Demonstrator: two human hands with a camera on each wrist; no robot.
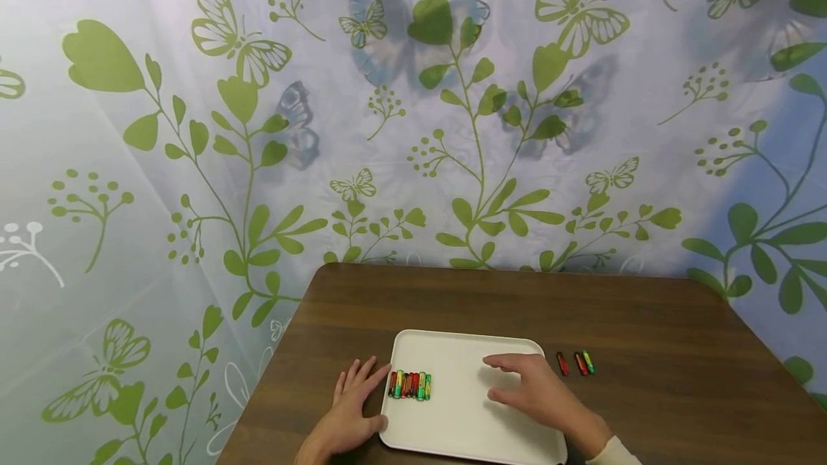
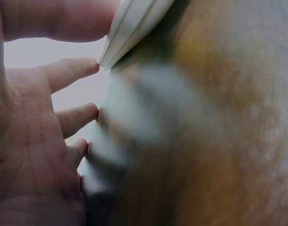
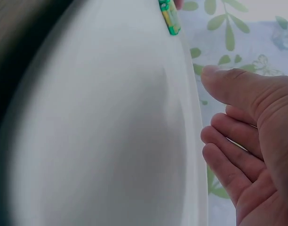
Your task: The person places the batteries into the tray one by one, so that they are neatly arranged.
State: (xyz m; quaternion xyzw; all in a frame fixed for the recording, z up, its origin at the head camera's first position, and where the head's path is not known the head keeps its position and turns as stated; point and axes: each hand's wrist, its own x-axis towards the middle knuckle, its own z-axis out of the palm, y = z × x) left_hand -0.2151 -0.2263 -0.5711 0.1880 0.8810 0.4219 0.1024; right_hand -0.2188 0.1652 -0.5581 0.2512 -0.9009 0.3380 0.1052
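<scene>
A white tray (image 1: 461, 415) lies on the brown table. Side by side along its left part sits a row of several small batteries (image 1: 410, 385), red-and-black and green-and-yellow. My left hand (image 1: 349, 411) is at the tray's left edge, fingers spread, with the thumb and index fingertip at the rim (image 2: 134, 28) in the left wrist view. Over the tray's right half hovers my right hand (image 1: 536, 386), thumb apart from loosely bent fingers, nothing between them. In the right wrist view the end of the battery row (image 3: 170, 19) shows at the top.
To the right of the tray, on the table (image 1: 478, 300), lie a red-and-black battery (image 1: 562, 364) and, beside it, another red-and-black battery (image 1: 580, 364) next to a green-and-yellow one (image 1: 589, 362). A curtain (image 1: 413, 128) printed with leaves and butterflies hangs behind the table.
</scene>
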